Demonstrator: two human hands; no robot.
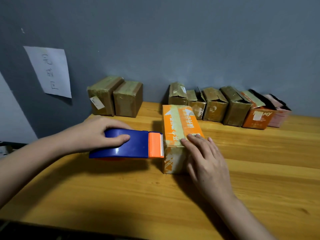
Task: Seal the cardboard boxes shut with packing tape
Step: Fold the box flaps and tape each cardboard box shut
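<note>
Fingers (pixel 194 141) of the right hand (pixel 206 158) lie straight and flat on the near end of the orange box (pixel 180 125), apparently pinning the tape strip (pixel 177 123) and steadying the box. Left hand (pixel 97 130) grips the blue tape dispenser (pixel 126 144), its toothed orange blade end against the box's left side, probably to cut the tape. Lying mid-desk (pixel 155 196), the box runs lengthwise from the near edge toward the far one, where more boxes (pixel 225 104) line the wall.
</note>
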